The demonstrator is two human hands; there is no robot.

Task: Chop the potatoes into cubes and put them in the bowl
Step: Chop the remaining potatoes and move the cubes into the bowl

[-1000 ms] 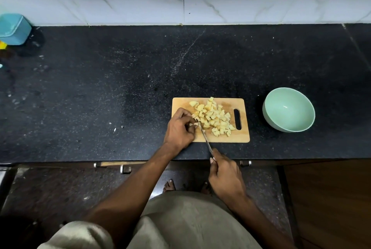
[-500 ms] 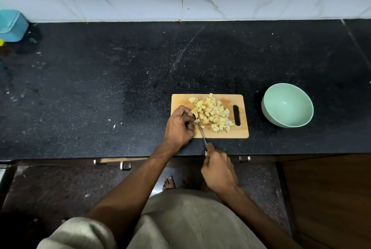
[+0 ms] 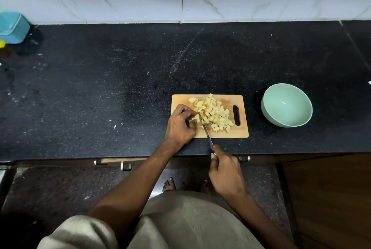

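Head view: my left hand [image 3: 181, 125] pinches a pale yellow potato piece [image 3: 195, 118] on the smooth wooden board [image 3: 239, 133] near the counter's front edge; my right hand [image 3: 225, 172] grips the thin metal knife [image 3: 207, 135]; lumpy cubes [image 3: 215, 115] piled, round green bowl [image 3: 286, 105] beside.

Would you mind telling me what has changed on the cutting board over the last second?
Very little. The right hand keeps gripping the knife and has worked it back and forth through a cutting stroke. The left hand still pins the last potato piece. The potato cubes, cutting board and empty bowl stayed put.
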